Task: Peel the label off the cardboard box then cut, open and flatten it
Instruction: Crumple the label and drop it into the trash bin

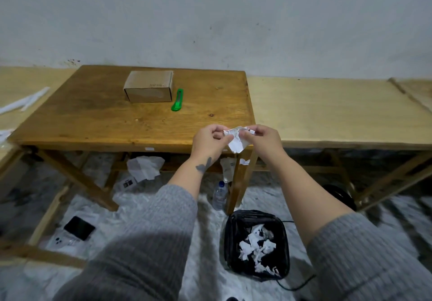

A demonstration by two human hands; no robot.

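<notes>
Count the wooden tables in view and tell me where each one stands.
4, all along the wall. The dark table in the middle holds the cardboard box and green cutter. A paler table adjoins its right side, another pale table its left. A fourth table's corner shows far right.

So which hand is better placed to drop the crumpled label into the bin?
Probably the right hand: with the left hand it pinches the crumpled label, but the bin lies more under the right arm.

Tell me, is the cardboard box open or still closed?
Closed. The cardboard box sits whole on the table, top flaps flat, uncut, beside the green knife.
</notes>
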